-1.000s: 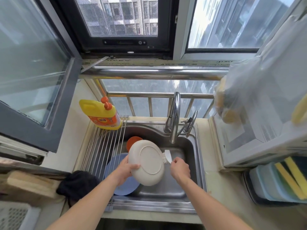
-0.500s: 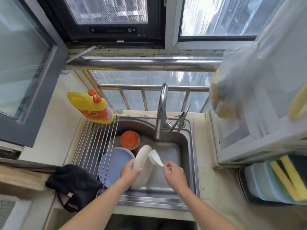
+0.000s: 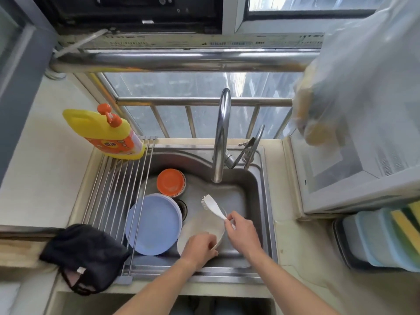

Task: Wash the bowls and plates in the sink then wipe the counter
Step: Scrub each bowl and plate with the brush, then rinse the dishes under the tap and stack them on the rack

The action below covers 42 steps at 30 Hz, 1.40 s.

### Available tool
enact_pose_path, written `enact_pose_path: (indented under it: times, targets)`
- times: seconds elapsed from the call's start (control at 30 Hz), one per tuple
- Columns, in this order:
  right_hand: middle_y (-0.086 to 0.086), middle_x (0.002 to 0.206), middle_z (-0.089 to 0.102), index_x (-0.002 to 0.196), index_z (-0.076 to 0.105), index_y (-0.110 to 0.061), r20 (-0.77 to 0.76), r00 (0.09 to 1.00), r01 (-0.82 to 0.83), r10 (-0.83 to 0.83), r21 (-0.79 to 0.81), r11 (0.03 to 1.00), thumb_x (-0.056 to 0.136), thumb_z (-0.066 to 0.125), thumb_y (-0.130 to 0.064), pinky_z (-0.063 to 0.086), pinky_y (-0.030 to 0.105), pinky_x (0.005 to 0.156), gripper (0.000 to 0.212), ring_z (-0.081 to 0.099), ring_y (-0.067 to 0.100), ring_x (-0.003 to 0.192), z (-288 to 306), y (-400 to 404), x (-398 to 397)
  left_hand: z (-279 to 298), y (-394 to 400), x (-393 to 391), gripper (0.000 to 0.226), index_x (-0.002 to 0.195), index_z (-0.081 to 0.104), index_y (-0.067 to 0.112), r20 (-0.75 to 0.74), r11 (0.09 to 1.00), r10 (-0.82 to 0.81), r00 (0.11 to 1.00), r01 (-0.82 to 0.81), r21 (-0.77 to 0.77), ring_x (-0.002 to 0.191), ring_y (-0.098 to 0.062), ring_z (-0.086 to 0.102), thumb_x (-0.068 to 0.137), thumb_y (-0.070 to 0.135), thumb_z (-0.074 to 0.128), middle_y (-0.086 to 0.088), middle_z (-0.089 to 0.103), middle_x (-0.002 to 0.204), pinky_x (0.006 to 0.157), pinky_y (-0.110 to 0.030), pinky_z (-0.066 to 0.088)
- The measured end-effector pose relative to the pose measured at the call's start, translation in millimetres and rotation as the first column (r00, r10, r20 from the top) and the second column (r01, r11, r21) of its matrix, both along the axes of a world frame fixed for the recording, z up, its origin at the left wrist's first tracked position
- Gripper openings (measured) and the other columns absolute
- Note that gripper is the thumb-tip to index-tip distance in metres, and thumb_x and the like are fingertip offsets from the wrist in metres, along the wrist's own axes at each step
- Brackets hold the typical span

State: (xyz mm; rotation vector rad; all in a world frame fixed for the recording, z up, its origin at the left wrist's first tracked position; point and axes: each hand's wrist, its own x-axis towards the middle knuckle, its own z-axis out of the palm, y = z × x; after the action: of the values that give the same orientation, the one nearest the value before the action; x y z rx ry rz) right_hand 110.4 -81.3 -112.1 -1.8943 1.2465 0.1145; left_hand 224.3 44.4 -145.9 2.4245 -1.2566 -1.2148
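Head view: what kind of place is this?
Most likely a small home kitchen, at the sink by a window. Signs: a steel sink with a faucet, dishes like the blue plate in it, and a yellow detergent bottle beside it.

Shiny steel sink [image 3: 261, 178], seemingly matt plates [image 3: 152, 226]

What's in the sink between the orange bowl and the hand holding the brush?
In the head view, only the white brush and bare steel sink floor lie between the orange bowl and the right hand.
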Motion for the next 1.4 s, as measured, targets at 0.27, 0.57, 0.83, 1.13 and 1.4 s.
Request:
enact_pose_path:
  times: [0.27,0.57,0.83,1.13,1.4]
  targets:
    - [0.006,0.083,0.068,0.086,0.058,-0.022,-0.033,0.999,0.022,-0.022,-0.011,1.000,0.095,0.055,-0.037,0.045,0.038,0.068,0.018,0.062,0.033,0.085,-21,23,28,-11,11,24,0.013,0.097,0.072,0.024,-0.141,0.975,0.194,0.971,-0.207,-0.083,0.089,-0.008,0.064,0.088,0.032,0.069,0.010,0.072,0.093,0.083,-0.029,0.052]
    - [-0.004,0.070,0.056,0.084,0.049,-0.019,0.196,0.964,-0.159,0.181,-0.124,0.980,0.089,0.054,-0.018,0.043,0.044,0.061,0.007,0.053,0.025,0.068,31,55,124,62,60,128,0.016,0.089,0.062,0.026,-0.030,0.755,0.559,0.829,-0.523,-0.396,0.082,-0.003,0.059,0.091,0.011,0.056,0.013,0.062,0.088,0.070,-0.020,0.047]
    - [-0.001,0.092,0.063,0.101,0.052,-0.020,0.041,0.871,-0.453,0.490,-0.319,0.832,0.098,0.053,-0.015,0.044,0.039,0.067,0.006,0.060,0.027,0.082,44,91,239,61,112,190,0.020,0.098,0.062,0.029,-0.078,0.667,0.691,0.718,-0.676,-0.313,0.091,-0.008,0.063,0.095,0.009,0.057,0.008,0.064,0.099,0.079,-0.023,0.051]
    - [0.004,0.132,0.057,0.145,0.044,-0.019,-0.114,0.748,-0.628,0.653,-0.440,0.642,0.092,0.057,-0.005,0.044,0.042,0.092,0.056,0.052,0.029,0.120,28,104,283,55,114,200,0.018,0.103,0.062,0.024,-0.082,0.664,0.697,0.712,-0.684,-0.302,0.088,-0.006,0.062,0.095,0.008,0.058,0.007,0.063,0.097,0.072,-0.018,0.047]
    - [0.003,0.106,0.063,0.108,0.066,-0.014,0.030,0.942,-0.286,0.335,-0.456,0.843,0.086,0.057,-0.008,0.050,0.042,0.076,0.023,0.059,0.030,0.097,8,51,187,58,81,176,0.017,0.091,0.056,0.022,0.001,0.665,0.698,0.717,-0.647,-0.371,0.081,-0.008,0.053,0.092,0.005,0.052,0.006,0.052,0.094,0.064,-0.021,0.038]
